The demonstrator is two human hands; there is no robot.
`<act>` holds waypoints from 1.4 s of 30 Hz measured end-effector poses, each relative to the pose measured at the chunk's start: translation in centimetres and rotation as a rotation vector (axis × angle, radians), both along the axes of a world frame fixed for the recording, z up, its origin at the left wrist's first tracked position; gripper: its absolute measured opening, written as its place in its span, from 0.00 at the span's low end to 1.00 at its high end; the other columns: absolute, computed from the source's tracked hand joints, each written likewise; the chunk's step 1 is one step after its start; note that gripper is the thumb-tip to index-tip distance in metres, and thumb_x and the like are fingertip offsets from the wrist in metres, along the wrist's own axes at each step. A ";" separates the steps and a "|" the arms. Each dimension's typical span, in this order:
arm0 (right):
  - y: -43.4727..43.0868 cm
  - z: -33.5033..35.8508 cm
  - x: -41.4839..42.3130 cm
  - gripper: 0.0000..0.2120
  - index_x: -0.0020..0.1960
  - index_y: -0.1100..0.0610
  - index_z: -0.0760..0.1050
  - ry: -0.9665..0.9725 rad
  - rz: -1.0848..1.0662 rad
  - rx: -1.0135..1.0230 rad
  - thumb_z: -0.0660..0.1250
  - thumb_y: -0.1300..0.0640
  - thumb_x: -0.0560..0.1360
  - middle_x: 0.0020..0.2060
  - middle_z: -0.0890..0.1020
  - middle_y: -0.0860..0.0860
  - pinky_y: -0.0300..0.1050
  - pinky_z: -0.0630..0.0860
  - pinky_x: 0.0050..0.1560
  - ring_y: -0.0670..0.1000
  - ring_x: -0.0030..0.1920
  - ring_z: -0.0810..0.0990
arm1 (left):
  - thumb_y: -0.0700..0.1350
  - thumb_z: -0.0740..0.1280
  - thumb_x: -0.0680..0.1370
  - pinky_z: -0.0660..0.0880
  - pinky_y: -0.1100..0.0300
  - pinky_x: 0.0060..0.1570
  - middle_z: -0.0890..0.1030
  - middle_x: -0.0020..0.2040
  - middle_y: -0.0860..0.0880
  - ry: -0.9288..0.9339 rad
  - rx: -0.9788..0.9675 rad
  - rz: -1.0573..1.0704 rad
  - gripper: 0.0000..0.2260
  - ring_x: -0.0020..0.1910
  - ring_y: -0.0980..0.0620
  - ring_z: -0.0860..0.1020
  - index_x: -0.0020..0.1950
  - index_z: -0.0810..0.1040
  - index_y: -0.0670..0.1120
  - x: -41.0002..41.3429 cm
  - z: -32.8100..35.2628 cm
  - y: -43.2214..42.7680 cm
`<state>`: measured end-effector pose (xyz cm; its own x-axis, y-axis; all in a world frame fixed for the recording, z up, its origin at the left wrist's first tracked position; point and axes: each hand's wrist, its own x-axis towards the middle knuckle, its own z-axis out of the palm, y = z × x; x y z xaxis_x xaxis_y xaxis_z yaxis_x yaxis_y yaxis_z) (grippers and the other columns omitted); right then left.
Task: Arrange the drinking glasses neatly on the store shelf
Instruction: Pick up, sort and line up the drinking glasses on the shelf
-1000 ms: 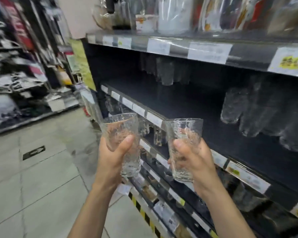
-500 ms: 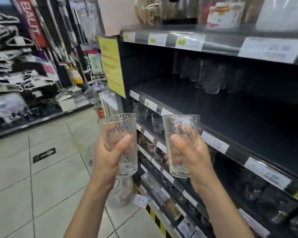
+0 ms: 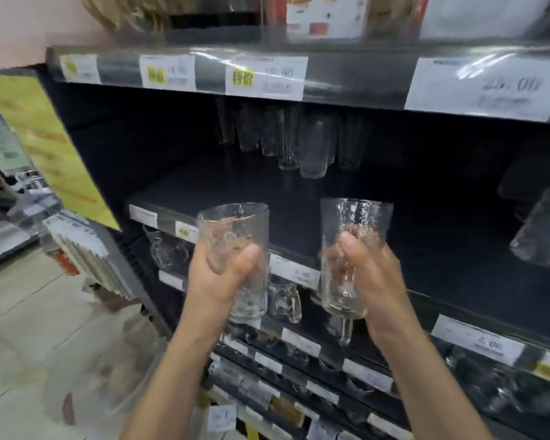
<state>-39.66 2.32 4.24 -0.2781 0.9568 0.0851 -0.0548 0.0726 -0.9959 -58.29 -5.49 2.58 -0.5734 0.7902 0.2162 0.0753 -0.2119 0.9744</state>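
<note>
Two clear textured drinking glasses are held upright in front of a dark store shelf [image 3: 223, 188]. My left hand [image 3: 218, 281] grips the left glass [image 3: 234, 230] around its lower half, thumb across the front. My right hand [image 3: 370, 274] grips the right glass [image 3: 354, 223] the same way. Both glasses hover just before the shelf's front edge, a little apart from each other. A cluster of several similar glasses [image 3: 289, 141] stands at the back of that shelf. More glasses [image 3: 540, 223] stand at the far right, blurred.
An upper shelf [image 3: 346, 77] with price labels hangs over the dark shelf. Lower shelves hold glass mugs [image 3: 283, 300] and other glassware. A yellow sign [image 3: 45, 147] is fixed to the shelf's left end. Tiled floor [image 3: 29, 328] and an aisle lie to the left.
My view has swung right and closer to the shelf. Both hands keep their glasses and now sit directly before the dark shelf's front edge.
</note>
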 end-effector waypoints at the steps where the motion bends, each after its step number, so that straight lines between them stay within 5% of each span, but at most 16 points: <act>1: 1.1 0.1 0.1 0.22 0.52 0.46 0.79 0.000 -0.041 -0.007 0.68 0.33 0.65 0.49 0.85 0.48 0.47 0.78 0.48 0.46 0.48 0.84 | 0.61 0.76 0.61 0.79 0.54 0.54 0.85 0.51 0.51 -0.009 0.004 -0.031 0.30 0.53 0.48 0.83 0.60 0.75 0.53 0.2 0.2 1.6; 4: 4.0 0.5 0.7 0.30 0.59 0.48 0.77 0.021 -0.165 -0.012 0.75 0.34 0.61 0.49 0.84 0.44 0.47 0.78 0.52 0.45 0.49 0.83 | 0.58 0.76 0.59 0.77 0.58 0.55 0.85 0.51 0.58 -0.028 0.004 -0.160 0.30 0.53 0.56 0.83 0.59 0.73 0.58 0.7 0.8 6.2; 9: 7.9 0.8 2.0 0.25 0.61 0.45 0.72 -0.038 -0.275 -0.002 0.78 0.46 0.67 0.53 0.82 0.43 0.43 0.77 0.56 0.42 0.53 0.81 | 0.67 0.77 0.63 0.69 0.40 0.70 0.78 0.66 0.53 -0.067 -0.015 -0.342 0.40 0.67 0.47 0.76 0.71 0.67 0.58 -0.2 0.6 13.0; 15: 11.8 -0.4 2.5 0.32 0.62 0.50 0.71 -0.124 -0.339 0.042 0.82 0.55 0.64 0.53 0.82 0.46 0.45 0.79 0.58 0.43 0.53 0.82 | 0.56 0.79 0.64 0.70 0.43 0.70 0.82 0.57 0.55 0.040 -0.104 -0.540 0.35 0.63 0.51 0.79 0.65 0.65 0.55 -0.9 0.0 19.2; 22: 15.0 -1.5 2.1 0.37 0.65 0.55 0.70 -0.152 -0.423 0.059 0.83 0.56 0.62 0.54 0.83 0.50 0.44 0.80 0.56 0.47 0.54 0.83 | 0.43 0.81 0.63 0.71 0.39 0.67 0.78 0.64 0.38 0.093 -0.114 -0.674 0.42 0.64 0.42 0.78 0.70 0.62 0.41 -1.9 -0.5 24.0; 27: 16.1 -1.5 2.4 0.35 0.67 0.51 0.68 -0.242 -0.390 0.036 0.81 0.55 0.66 0.55 0.81 0.45 0.37 0.76 0.57 0.43 0.56 0.81 | 0.42 0.79 0.69 0.73 0.51 0.68 0.77 0.65 0.49 0.197 -0.134 -0.707 0.39 0.64 0.53 0.77 0.72 0.58 0.45 -2.6 -0.1 25.9; 30: 17.0 -1.6 2.2 0.36 0.68 0.51 0.66 -0.330 -0.393 0.017 0.81 0.53 0.67 0.55 0.79 0.43 0.37 0.74 0.58 0.43 0.57 0.79 | 0.51 0.72 0.77 0.70 0.55 0.70 0.74 0.66 0.56 0.453 -0.142 -0.751 0.32 0.66 0.59 0.74 0.74 0.56 0.49 -3.3 -0.1 26.7; 34: 18.5 -2.5 1.3 0.36 0.70 0.54 0.61 -0.385 -0.475 0.044 0.78 0.54 0.70 0.56 0.76 0.44 0.38 0.70 0.57 0.46 0.58 0.76 | 0.60 0.61 0.80 0.69 0.61 0.65 0.76 0.68 0.52 0.716 -0.194 -0.712 0.28 0.65 0.55 0.75 0.76 0.60 0.48 -4.2 -1.0 27.3; 42: 22.2 -3.8 0.2 0.36 0.72 0.55 0.62 -0.443 -0.559 0.103 0.78 0.54 0.70 0.64 0.77 0.49 0.42 0.73 0.64 0.48 0.62 0.76 | 0.64 0.62 0.78 0.70 0.61 0.64 0.75 0.69 0.50 0.775 -0.157 -0.603 0.32 0.66 0.53 0.74 0.75 0.64 0.45 -4.2 -1.5 29.6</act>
